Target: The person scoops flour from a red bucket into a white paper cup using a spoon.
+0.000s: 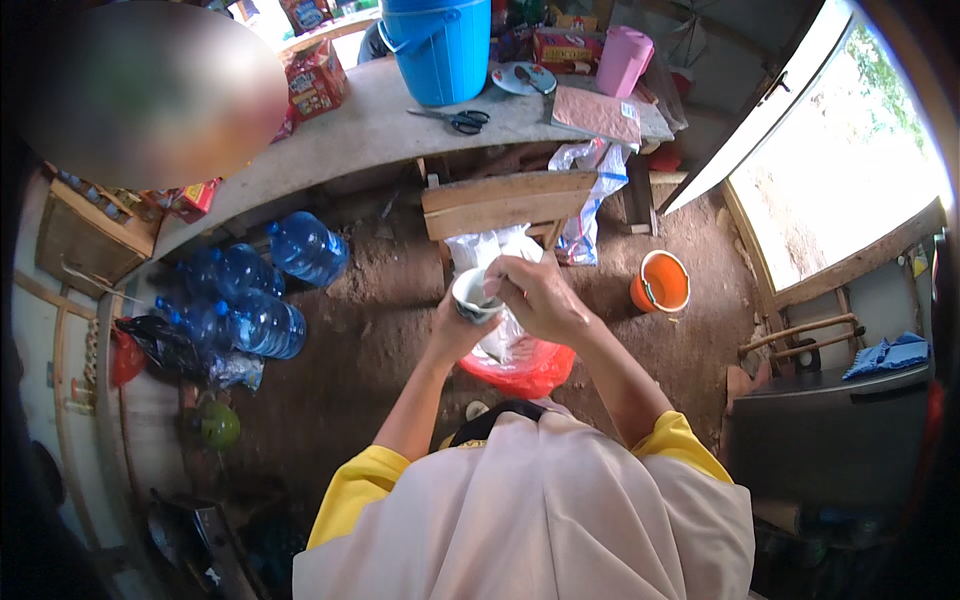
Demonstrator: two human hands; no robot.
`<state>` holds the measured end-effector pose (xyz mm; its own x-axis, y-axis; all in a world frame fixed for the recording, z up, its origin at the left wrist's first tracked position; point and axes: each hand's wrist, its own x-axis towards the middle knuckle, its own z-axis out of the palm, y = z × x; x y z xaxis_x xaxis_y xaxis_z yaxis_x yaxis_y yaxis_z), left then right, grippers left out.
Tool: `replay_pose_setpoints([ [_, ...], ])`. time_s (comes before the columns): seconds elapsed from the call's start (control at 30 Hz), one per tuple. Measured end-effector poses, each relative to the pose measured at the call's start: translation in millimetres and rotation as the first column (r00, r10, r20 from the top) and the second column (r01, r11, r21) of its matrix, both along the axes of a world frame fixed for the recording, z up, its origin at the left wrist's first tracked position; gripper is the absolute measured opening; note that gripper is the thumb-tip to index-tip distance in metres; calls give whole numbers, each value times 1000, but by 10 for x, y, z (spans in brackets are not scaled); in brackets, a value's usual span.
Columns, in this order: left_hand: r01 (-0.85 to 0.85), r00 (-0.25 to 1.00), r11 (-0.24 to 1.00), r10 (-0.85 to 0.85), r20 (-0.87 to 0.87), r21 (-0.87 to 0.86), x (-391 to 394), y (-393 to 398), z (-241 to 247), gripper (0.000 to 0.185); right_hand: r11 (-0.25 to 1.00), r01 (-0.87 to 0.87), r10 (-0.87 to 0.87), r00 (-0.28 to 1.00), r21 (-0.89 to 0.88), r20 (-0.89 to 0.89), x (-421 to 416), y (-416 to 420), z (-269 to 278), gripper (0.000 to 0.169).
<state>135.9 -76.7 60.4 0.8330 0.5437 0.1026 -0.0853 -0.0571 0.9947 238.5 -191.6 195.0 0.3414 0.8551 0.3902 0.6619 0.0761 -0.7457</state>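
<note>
My left hand (455,330) is wrapped around a white cup (474,294) with a dark pattern near its base, held up in front of me. Over the cup's right rim, my right hand (541,296) has its fingers pinched and bent into the opening; whether they hold a spoon or something else cannot be made out. Beneath both hands lies a red plastic bag (529,371), with clear plastic and pale contents in it. White plastic bags (487,246) rest just beyond the cup, by a wooden chair (510,202).
An orange bucket (661,283) stands on the dirt floor at right. Large blue water bottles (266,322) cluster at left. Ahead, a counter (360,124) bears a blue lidded bucket (439,52), black-handled scissors (466,121), a pink pitcher (624,61) and a notebook (595,116). An open door (772,97) is at upper right.
</note>
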Motion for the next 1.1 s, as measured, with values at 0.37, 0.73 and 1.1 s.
replay_pose_setpoints([
  [0.37,-59,998,998,59,13,5,-128,-33,-203,48,729,608,-157,595,313,-789,453,-368,-460,22],
  [0.73,-370,929,929,369,-27,-25,14,-401,-162,52,866,429,-479,570,-255,-668,977,-578,-2341,31],
  [1.1,-596,798,787,603,-2,-159,81,-952,-412,57,785,82,-498,673,-614,-547,1218,-620,-2913,22],
])
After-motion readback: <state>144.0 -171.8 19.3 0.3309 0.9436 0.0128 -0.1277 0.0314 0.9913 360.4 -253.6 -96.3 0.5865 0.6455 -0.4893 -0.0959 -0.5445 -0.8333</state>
